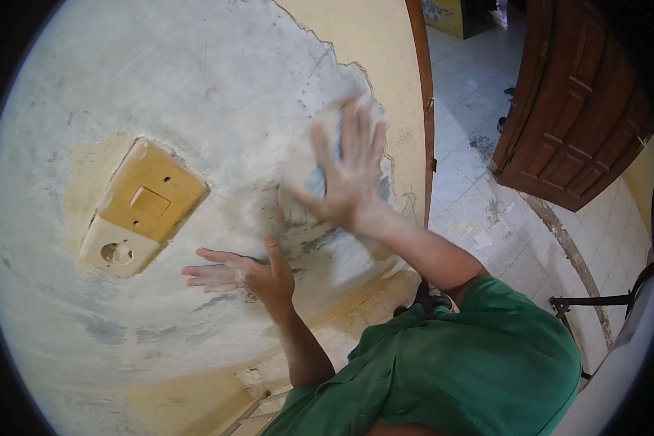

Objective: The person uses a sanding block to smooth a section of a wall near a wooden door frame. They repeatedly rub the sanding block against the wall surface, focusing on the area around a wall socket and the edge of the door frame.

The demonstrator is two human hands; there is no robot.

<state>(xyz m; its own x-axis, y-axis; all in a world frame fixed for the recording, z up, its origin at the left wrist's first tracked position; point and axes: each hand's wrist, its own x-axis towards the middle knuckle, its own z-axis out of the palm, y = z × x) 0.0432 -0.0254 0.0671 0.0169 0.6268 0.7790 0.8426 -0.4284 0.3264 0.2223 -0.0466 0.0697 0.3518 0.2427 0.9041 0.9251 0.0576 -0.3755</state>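
My right hand (pixel 351 174), dusted white, is spread flat against the patched plaster wall (pixel 212 92). Under its palm and fingers lies a pale flat sheet (pixel 300 158) with bluish patches, pressed to the wall; motion blur hides what it is made of. My left hand (pixel 256 275) is lower and to the left, fingers apart and holding nothing. Its fingertips point toward a wall plate with a yellowed light switch (pixel 150 201) and a paler power socket (pixel 117 252). Whether the left hand touches the wall cannot be told.
Cream paint (pixel 398 71) with a ragged edge borders the grey-white patch on the right. Beyond a brown door frame (pixel 426 109) stands a panelled wooden door (pixel 572 109) over a stained tile floor (pixel 468 207). A dark metal bar (pixel 591 300) is at the lower right.
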